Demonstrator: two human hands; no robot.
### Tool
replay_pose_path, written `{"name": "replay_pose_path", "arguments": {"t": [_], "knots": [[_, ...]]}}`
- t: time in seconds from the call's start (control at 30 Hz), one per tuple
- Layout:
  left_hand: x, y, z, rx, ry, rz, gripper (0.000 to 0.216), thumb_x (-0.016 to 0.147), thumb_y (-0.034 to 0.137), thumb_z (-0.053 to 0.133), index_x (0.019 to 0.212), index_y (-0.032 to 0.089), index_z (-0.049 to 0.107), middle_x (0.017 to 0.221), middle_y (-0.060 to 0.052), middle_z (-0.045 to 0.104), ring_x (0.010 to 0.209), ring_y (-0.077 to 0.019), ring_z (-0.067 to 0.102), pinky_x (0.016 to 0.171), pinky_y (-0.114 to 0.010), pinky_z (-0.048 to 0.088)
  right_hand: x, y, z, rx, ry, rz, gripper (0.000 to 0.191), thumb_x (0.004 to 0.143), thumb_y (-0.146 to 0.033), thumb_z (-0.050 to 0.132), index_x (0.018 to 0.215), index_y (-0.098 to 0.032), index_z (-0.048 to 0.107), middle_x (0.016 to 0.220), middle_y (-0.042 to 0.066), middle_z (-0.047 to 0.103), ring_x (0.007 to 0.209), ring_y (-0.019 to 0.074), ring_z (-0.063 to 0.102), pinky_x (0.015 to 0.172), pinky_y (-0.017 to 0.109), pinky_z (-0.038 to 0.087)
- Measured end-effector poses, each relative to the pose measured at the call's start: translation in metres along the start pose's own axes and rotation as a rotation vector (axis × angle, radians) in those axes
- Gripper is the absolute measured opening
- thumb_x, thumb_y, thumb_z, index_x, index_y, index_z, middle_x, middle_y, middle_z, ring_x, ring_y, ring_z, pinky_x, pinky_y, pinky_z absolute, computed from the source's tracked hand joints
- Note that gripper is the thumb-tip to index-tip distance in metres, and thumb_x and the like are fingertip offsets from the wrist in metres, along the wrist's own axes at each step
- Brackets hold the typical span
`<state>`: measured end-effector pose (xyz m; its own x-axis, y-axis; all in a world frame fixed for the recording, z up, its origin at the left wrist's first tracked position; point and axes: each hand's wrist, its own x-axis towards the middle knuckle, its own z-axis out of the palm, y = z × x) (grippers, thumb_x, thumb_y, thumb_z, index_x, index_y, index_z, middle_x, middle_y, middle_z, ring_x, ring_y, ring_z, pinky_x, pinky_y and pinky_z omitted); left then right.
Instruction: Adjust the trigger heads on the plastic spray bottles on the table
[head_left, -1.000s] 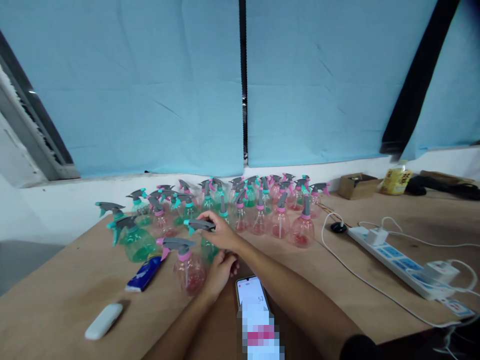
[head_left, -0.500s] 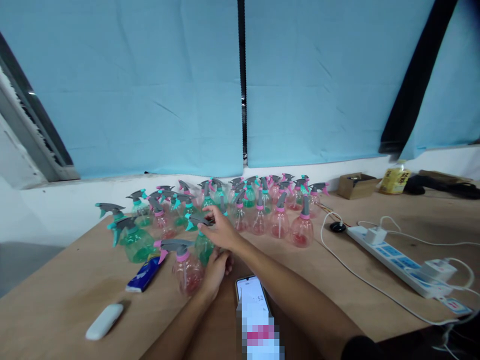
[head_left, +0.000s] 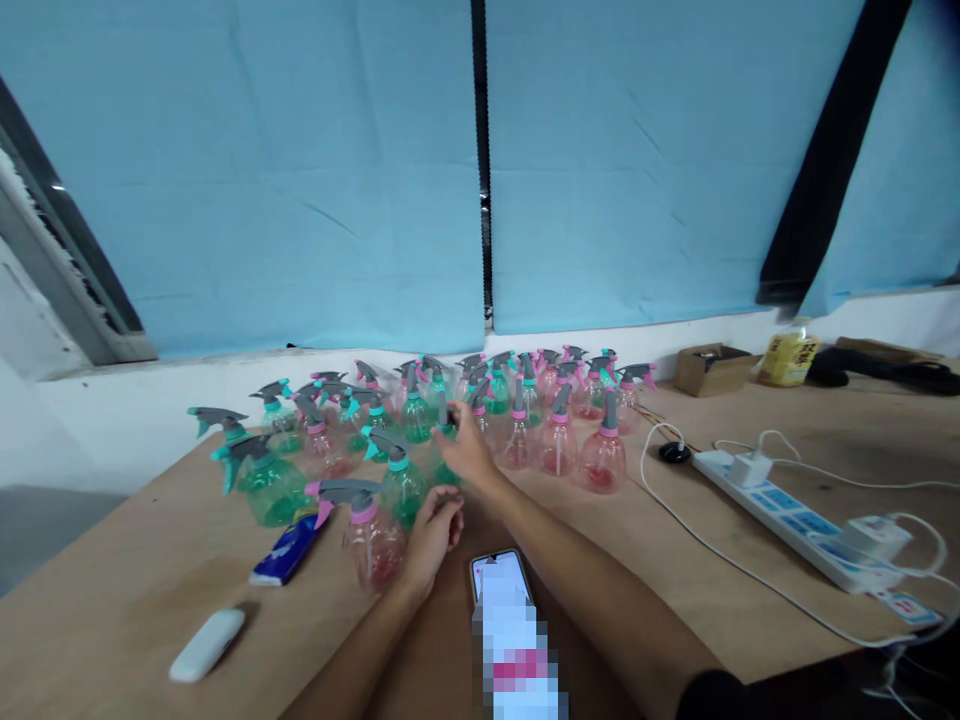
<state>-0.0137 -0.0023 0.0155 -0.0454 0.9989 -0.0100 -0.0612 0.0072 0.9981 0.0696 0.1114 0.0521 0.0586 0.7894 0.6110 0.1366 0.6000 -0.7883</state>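
The right hand (head_left: 466, 447) reaches into the crowd of spray bottles (head_left: 517, 410) on the counter (head_left: 675, 560), its fingers closed on the grey top of a green bottle (head_left: 444, 462); the left hand (head_left: 429, 535) rests beside a pink bottle (head_left: 369, 535), fingers loosely curled, holding nothing; another green bottle (head_left: 401, 480) stands just behind that pink bottle; a phone (head_left: 499, 580) lies right of the pink bottle.
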Motion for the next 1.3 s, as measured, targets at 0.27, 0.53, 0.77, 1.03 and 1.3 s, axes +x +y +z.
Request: {"name": "replay_pose_path", "arguments": {"t": [0.27, 0.53, 0.77, 1.03, 1.3], "knots": [[-0.006, 0.005, -0.001, -0.066, -0.172, 0.056, 0.020, 0.077, 0.036, 0.064, 0.077, 0.019, 0.053, 0.051, 0.009, 0.038, 0.042, -0.0048, 0.029, 0.043, -0.018, 0.015, -0.005, -0.008, -0.007, -0.078, 0.017, 0.058, 0.055, 0.078, -0.030, 0.064, 0.129, -0.021, 0.046, 0.089, 0.002, 0.063, 0.080, 0.0181, 0.061, 0.081, 0.033, 0.049], [-0.013, 0.008, 0.001, -0.272, -0.365, 0.035, 0.024, 0.076, 0.036, 0.067, 0.071, 0.017, 0.052, 0.048, 0.010, 0.031, 0.041, -0.0041, 0.020, 0.045, -0.020, 0.012, -0.001, -0.006, -0.028, 0.153, -0.246, 0.031, 0.025, 0.071, -0.020, 0.056, 0.091, -0.022, 0.070, 0.082, 0.000, 0.066, 0.075, 0.0158, 0.059, 0.074, 0.029, 0.049], [-0.011, 0.007, 0.001, -0.268, -0.338, 0.028, 0.025, 0.076, 0.035, 0.067, 0.068, 0.018, 0.050, 0.048, 0.009, 0.032, 0.042, -0.0044, 0.021, 0.045, -0.021, 0.010, -0.001, -0.009, -0.037, 0.424, -0.523, 0.267, 0.018, 0.060, -0.023, 0.054, 0.071, -0.018, 0.067, 0.065, -0.001, 0.061, 0.058, 0.0134, 0.056, 0.060, 0.027, 0.049], [-0.010, 0.006, 0.001, -0.255, -0.355, 0.031, 0.025, 0.076, 0.035, 0.067, 0.068, 0.018, 0.050, 0.048, 0.009, 0.032, 0.041, -0.0046, 0.020, 0.045, -0.022, 0.010, -0.003, -0.019, -0.045, 0.426, -0.616, 0.186, 0.018, 0.061, -0.023, 0.053, 0.072, -0.019, 0.067, 0.070, 0.000, 0.065, 0.061, 0.0131, 0.058, 0.064, 0.027, 0.049], [-0.010, 0.007, 0.001, -0.202, -0.321, 0.030, 0.028, 0.074, 0.038, 0.068, 0.066, 0.018, 0.048, 0.048, 0.010, 0.031, 0.041, -0.0047, 0.021, 0.045, -0.021, 0.011, -0.002, -0.018, -0.044, 0.469, -0.597, 0.185, 0.019, 0.059, -0.019, 0.052, 0.070, -0.019, 0.067, 0.067, -0.001, 0.064, 0.060, 0.0137, 0.057, 0.061, 0.026, 0.048]]}}
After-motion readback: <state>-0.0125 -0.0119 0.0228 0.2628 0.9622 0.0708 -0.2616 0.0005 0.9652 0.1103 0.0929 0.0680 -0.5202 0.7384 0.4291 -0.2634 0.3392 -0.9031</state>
